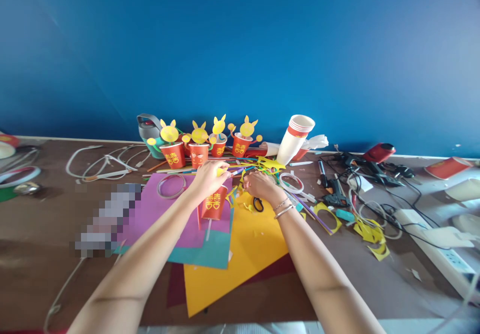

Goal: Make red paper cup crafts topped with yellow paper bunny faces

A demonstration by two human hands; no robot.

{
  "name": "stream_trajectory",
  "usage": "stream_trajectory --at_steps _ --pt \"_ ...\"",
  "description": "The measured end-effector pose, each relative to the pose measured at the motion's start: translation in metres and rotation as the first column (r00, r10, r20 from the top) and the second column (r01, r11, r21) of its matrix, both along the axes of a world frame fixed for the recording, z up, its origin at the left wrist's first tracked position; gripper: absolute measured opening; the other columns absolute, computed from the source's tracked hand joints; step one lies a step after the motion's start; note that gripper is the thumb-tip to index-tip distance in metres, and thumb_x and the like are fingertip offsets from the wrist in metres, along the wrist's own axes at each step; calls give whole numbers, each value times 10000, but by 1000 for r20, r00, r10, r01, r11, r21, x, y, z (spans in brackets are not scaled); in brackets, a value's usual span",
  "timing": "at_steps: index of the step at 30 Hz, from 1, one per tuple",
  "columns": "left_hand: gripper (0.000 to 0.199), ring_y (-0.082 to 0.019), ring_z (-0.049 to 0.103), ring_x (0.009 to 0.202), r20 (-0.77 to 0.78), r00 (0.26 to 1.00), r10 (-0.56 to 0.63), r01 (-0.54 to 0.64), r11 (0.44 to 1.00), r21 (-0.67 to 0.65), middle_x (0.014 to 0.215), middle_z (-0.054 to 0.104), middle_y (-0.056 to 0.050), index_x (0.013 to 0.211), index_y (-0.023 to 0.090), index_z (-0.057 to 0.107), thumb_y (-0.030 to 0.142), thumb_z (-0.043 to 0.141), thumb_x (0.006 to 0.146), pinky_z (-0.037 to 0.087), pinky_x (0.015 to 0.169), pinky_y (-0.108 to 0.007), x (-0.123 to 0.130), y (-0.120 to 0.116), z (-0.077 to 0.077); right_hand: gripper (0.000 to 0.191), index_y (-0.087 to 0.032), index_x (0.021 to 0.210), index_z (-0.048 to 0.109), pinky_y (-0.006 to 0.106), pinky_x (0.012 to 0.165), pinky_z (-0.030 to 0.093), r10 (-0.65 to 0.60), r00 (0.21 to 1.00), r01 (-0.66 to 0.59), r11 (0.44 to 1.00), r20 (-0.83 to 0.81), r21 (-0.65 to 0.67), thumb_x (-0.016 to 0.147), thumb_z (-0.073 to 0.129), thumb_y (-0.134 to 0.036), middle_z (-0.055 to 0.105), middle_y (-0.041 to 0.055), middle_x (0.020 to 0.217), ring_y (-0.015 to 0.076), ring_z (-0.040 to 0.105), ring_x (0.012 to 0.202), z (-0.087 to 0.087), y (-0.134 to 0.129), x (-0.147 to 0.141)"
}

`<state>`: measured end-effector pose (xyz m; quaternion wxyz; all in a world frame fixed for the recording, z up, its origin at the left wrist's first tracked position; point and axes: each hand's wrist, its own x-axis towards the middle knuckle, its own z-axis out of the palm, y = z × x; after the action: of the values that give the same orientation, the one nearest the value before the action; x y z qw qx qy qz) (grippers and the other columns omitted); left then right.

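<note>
My left hand [211, 179] is closed, its fingers pinched on a small yellow piece [221, 172] above a red paper cup [213, 202] with gold characters. To its right, my right hand [260, 185] is closed over the top of the yellow sheet [258, 244]; what its fingers hold, if anything, is hidden. Dark-handled scissors [258, 204] lie just below that hand. The cup stands on the purple sheet [157, 214], which overlaps a teal sheet [202, 251]. A roll of tape [171, 186] lies left of my left hand.
Several red cups with yellow animal figures [173, 155] stand near the blue wall. A tilted stack of cups [294, 141] is right of them. Glue guns [335, 194], cables, yellow scraps [369, 231] and a power strip [438, 249] lie on the right. A grey bottle [150, 133] stands behind.
</note>
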<state>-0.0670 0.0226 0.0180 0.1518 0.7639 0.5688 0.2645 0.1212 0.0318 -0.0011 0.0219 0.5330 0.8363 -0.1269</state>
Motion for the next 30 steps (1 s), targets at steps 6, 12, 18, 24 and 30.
stream_trajectory --at_steps 6,12,18,24,30 --pt "254 -263 641 1053 2 1000 -9 9 1000 0 1095 718 -101 1031 171 692 259 578 821 470 944 -371 1 -1 2 159 -174 953 702 315 922 404 4 1000 -5 1000 -15 -29 821 619 -202 690 101 1056 244 589 1059 3 0 3" --pt "257 -259 645 1047 6 1000 -5 5 1000 -4 1080 724 -92 1030 181 695 261 585 813 474 940 -363 2 -2 3 172 -172 927 718 336 926 411 15 999 -16 999 -29 -35 816 591 -138 699 103 1042 246 596 1045 8 -2 3" --pt "261 -273 640 1053 17 1000 -12 12 1000 -4 1097 717 -102 1031 176 696 280 584 819 468 947 -383 2 -2 1 210 -158 917 725 332 890 425 12 1000 -13 999 -24 -45 817 548 -109 713 109 1024 250 614 1017 9 -3 1" --pt "244 -272 638 1062 19 1000 -15 15 1000 -28 1093 719 -100 1021 175 695 272 589 824 461 948 -379 5 -3 1 271 -154 962 717 335 853 438 -4 1000 2 999 -30 -52 797 520 -70 720 117 1035 257 625 1025 8 -2 1" --pt "207 -266 647 1023 20 999 -40 40 999 11 1038 734 -88 987 186 701 255 596 822 458 935 -373 6 -2 -3 232 -150 874 727 337 819 444 -5 998 2 999 -62 -49 777 531 -72 729 133 972 266 643 980 5 -1 2"
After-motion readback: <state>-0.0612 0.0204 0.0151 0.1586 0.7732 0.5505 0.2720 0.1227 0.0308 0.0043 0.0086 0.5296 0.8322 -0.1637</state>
